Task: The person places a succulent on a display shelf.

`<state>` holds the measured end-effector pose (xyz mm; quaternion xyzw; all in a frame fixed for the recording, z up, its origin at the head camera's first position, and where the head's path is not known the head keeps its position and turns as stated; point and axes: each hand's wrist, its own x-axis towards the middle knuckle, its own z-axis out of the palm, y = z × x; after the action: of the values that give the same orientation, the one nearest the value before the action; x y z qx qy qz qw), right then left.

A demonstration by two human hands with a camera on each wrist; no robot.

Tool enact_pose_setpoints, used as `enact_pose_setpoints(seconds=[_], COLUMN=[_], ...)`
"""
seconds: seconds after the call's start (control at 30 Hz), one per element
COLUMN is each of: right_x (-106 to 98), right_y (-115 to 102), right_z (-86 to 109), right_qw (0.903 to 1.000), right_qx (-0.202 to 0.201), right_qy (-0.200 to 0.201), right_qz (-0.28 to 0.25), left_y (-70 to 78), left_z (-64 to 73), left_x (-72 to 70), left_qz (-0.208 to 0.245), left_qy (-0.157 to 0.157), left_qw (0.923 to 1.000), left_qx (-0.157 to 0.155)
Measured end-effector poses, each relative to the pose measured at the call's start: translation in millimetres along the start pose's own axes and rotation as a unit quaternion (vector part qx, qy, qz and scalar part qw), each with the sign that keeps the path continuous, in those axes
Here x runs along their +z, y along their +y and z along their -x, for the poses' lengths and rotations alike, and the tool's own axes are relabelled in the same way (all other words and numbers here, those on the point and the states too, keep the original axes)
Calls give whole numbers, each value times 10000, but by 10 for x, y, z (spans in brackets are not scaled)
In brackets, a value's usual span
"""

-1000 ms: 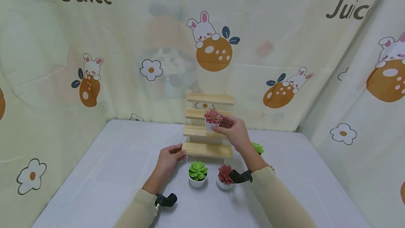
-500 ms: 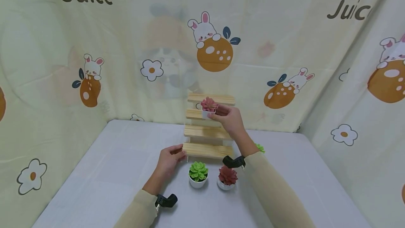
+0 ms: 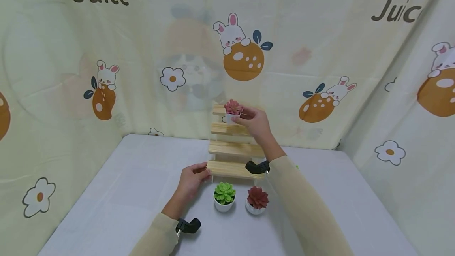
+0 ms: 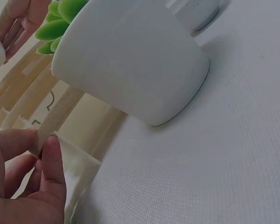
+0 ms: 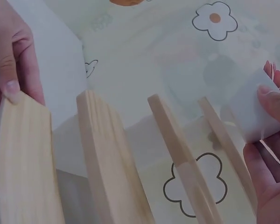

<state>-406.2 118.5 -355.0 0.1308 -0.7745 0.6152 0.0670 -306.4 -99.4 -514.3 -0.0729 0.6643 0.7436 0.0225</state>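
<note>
A pink potted succulent point(image 3: 233, 108) in a white pot is held by my right hand point(image 3: 256, 123), in front of the top board of a stepped wooden shelf point(image 3: 234, 168). The right wrist view shows the white pot point(image 5: 256, 107) between thumb and fingers, close to the farthest board; whether it touches that board I cannot tell. At the left end of the lowest board my left hand point(image 3: 192, 179) pinches the wood, thumb on one face and fingers on the other. In the left wrist view that hand point(image 4: 30, 177) grips the board's corner.
Before the shelf stand a green potted succulent point(image 3: 224, 197) and a dark red potted succulent point(image 3: 257, 200) on the white table point(image 3: 149, 169). Another green plant is almost wholly hidden behind my right sleeve point(image 3: 305, 200). A printed curtain point(image 3: 142, 38) hangs behind.
My right hand has risen with the pink succulent, from the level of the middle boards to the top board. The left hand keeps its grip on the lowest board.
</note>
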Motion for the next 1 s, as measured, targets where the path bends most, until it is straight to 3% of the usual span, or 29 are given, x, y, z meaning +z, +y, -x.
enact_pose_setpoints(seconds=[0.33, 0.73, 1.0], right_x=[50, 116, 174], right_y=[-59, -25, 1], right_z=[-200, -432, -503], right_qw=[9998, 9997, 9994], right_qx=[107, -174, -105], right_qy=[-89, -57, 130], right_qz=[117, 148, 289], left_y=[19, -2, 2], left_z=[9, -11, 8], left_x=[22, 19, 14], left_qz=[80, 28, 33], left_qy=[-74, 17, 44], left_qw=[9998, 10000, 10000], left_qx=[190, 20, 9])
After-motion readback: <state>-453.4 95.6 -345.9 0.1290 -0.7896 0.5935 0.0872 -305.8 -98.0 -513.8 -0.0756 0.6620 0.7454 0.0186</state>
